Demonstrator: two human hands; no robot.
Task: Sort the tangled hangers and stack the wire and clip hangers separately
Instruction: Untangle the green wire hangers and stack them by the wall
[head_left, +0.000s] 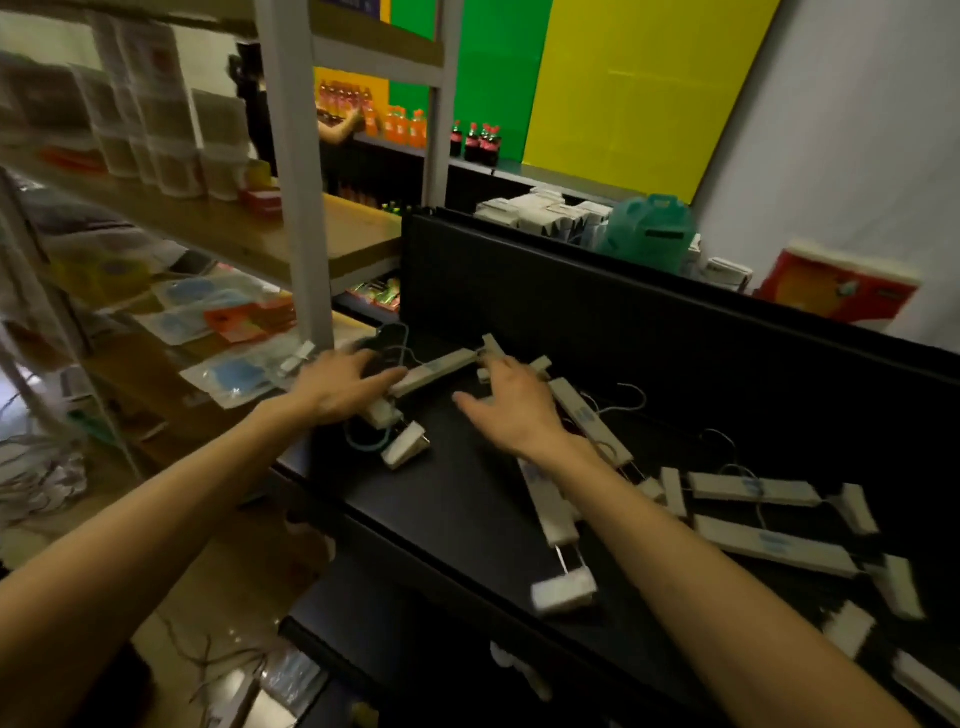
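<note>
On a black counter (467, 499) lie pale clip hangers with thin wire hooks, most still loose and crossing each other — one tangle (431, 371) at the far left, one long hanger (550, 514) down the middle, several more (769, 540) scattered at the right edge. No neat stack shows, and no plain wire hanger can be picked out, so the sorting looks barely begun. Left hand (343, 384) rests on the far tangle, fingers spread over a bar; whether any finger hooks it is unclear. Right hand (511, 402) hovers or rests just beside it, fingers straight and slightly apart, holding nothing. Beyond stand shelves (218, 228) of packets — and soda bottles (475, 140) far back.
</note>
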